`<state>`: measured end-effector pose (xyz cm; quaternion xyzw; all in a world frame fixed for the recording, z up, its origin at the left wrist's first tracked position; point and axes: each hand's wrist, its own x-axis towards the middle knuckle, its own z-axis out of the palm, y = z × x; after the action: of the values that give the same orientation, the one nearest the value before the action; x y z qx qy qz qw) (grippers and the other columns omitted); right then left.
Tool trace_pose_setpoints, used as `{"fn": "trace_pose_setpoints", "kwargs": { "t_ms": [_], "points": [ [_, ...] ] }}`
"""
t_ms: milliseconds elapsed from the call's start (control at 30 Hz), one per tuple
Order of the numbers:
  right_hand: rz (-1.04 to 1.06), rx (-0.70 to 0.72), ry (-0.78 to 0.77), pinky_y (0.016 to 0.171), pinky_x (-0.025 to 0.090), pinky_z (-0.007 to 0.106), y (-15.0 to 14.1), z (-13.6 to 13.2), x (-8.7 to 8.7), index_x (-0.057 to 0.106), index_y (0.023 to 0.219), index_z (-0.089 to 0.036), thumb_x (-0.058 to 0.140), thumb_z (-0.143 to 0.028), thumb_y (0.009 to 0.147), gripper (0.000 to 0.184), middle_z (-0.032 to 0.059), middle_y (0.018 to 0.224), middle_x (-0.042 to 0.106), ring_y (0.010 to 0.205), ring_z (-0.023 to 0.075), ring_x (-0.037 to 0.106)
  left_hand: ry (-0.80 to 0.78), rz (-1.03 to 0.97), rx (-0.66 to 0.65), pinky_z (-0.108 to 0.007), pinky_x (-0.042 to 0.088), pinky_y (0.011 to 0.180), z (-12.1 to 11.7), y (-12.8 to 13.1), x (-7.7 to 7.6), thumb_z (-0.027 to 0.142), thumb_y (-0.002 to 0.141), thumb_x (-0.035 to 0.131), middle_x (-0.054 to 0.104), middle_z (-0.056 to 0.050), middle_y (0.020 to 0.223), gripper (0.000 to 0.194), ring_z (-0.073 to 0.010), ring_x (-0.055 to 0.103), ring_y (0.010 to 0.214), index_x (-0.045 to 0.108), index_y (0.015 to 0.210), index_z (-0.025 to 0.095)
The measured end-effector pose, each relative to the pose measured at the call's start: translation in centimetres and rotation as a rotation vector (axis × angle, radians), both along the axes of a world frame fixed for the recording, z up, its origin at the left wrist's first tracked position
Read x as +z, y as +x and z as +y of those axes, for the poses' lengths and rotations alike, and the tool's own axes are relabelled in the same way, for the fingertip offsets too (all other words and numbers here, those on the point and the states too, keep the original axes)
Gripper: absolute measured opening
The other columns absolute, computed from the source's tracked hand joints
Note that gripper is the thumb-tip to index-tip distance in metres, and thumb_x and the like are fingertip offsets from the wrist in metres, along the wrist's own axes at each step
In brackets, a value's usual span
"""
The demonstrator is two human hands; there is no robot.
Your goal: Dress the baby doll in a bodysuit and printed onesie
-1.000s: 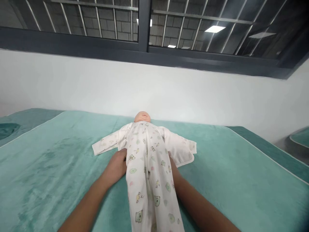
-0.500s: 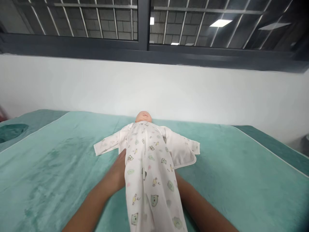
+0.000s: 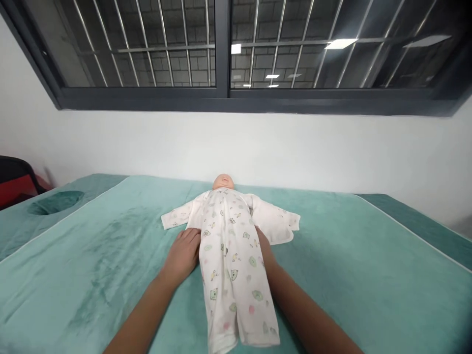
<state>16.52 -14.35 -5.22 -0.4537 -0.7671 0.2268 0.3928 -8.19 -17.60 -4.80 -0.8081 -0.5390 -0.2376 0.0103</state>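
A baby doll lies on its back, its head (image 3: 223, 181) at the far end. White baby trousers (image 3: 236, 265), printed with animals and leaves, cover its front from the chest down, the two leg ends towards me. Beneath them spreads a white baby shirt (image 3: 275, 222), sleeves out to both sides and the right front panel laid open. At the trousers' left edge, my left hand (image 3: 185, 248) is closed, its bent fingers on the cloth and their tips hidden. My right hand (image 3: 263, 243) is against the right edge, its fingers mostly hidden behind the cloth.
A teal plush-covered bed (image 3: 350, 246) with pale piping lies under everything, a round hole (image 3: 59, 202) at its left. Behind it rises a white wall (image 3: 165, 142) with a dark-framed barred window (image 3: 221, 103). A red and black object (image 3: 16, 187) stands at far left.
The view has tilted up and pulled back, so the trouser leg ends now show. My left hand flattened along the trousers' side half a second ago and is bent again. The doll stays in place.
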Motion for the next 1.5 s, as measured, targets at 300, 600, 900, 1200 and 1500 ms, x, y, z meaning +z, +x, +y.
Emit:
{"fn": "trace_pose_setpoints", "kwargs": {
  "t_ms": [300, 600, 900, 1200, 1500],
  "points": [
    [0.030, 0.166, -0.015, 0.104, 0.042, 0.046, 0.6, -2.3, 2.0, 0.060, 0.125, -0.024, 0.051, -0.034, 0.090, 0.038, 0.0095, 0.133, 0.058, 0.122, 0.0268, 0.053, -0.016, 0.044, 0.165, -0.037, 0.038, 0.082, 0.3, 0.4, 0.8, 0.019, 0.086, 0.047, 0.058, -0.011, 0.112, 0.027, -0.0255, 0.050, 0.100, 0.063, 0.107, 0.020],
    [-0.119, 0.151, 0.143, 0.108, 0.037, 0.045, 0.9, -2.1, 2.3, 0.057, 0.129, -0.023, 0.049, -0.027, 0.089, 0.041, 0.0078, 0.129, 0.061, 0.120, 0.0258, 0.053, 0.101, -0.071, 0.368, -0.037, 0.041, 0.079, 0.0, -0.9, 0.4, 0.016, 0.087, 0.039, 0.060, -0.009, 0.096, 0.027, -0.0252, 0.051, 0.094, 0.065, 0.089, 0.021],
    [-0.419, 0.181, 0.293, 0.112, 0.032, 0.041, 3.4, -2.6, 1.9, 0.072, 0.103, -0.029, 0.047, -0.006, 0.085, 0.039, 0.0007, 0.106, 0.072, 0.109, 0.0187, 0.060, 0.146, -0.734, 0.645, -0.038, 0.041, 0.093, -1.0, -3.3, 0.8, 0.018, 0.077, 0.039, 0.055, -0.006, 0.096, 0.018, -0.0223, 0.053, 0.100, 0.058, 0.078, 0.020],
    [-0.323, 0.253, 0.175, 0.108, 0.036, 0.039, 6.6, -5.6, 2.2, 0.065, 0.118, -0.032, 0.036, 0.003, 0.070, 0.066, -0.0011, 0.116, 0.069, 0.111, 0.0161, 0.062, 0.080, -1.091, 0.733, -0.031, 0.048, 0.074, -1.9, -1.3, 2.8, 0.016, 0.072, 0.043, 0.057, 0.000, 0.079, 0.015, -0.0165, 0.054, 0.076, 0.055, 0.078, 0.021],
    [-0.435, -0.612, -0.150, 0.075, 0.045, 0.036, 11.2, 0.7, 2.0, 0.062, 0.098, -0.020, 0.044, -0.047, 0.086, 0.035, 0.0097, 0.105, 0.066, 0.095, 0.0262, 0.060, 0.009, -1.225, 0.487, -0.028, 0.045, 0.076, -1.5, -1.7, 1.9, 0.033, 0.076, 0.058, 0.065, 0.000, 0.085, 0.023, -0.0184, 0.060, 0.083, 0.064, 0.096, 0.022]
  ]
}}
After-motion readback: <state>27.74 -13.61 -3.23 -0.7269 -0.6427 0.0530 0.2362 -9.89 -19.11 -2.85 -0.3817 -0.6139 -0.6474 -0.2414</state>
